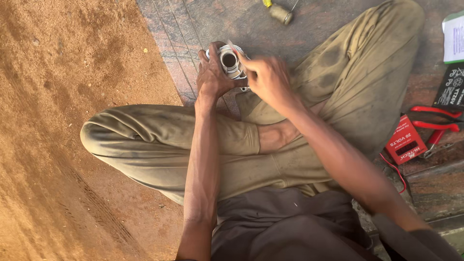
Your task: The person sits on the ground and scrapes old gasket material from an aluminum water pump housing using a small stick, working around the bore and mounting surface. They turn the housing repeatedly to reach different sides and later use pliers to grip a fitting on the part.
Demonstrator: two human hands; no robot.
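Both hands [241, 72] grasping a round metal part [229, 61], red-handled pliers [437, 123] and red meter [405, 143] well apart.

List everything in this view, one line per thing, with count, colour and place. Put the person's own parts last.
round metal part: one, silvery with a dark bore, held in both hands.
thin stick: one, pale and reddish, in the right hand, tip at the part.
small spool: one, tan, top centre on the stone slab.
red box: one, right edge.
red-handled pliers: one, beside the box.
black box: one, far right.
white paper: one, top right.
stone slab: reddish-grey.
dirt ground: brown, left.
left hand: grips the part.
right hand: holds the stick.
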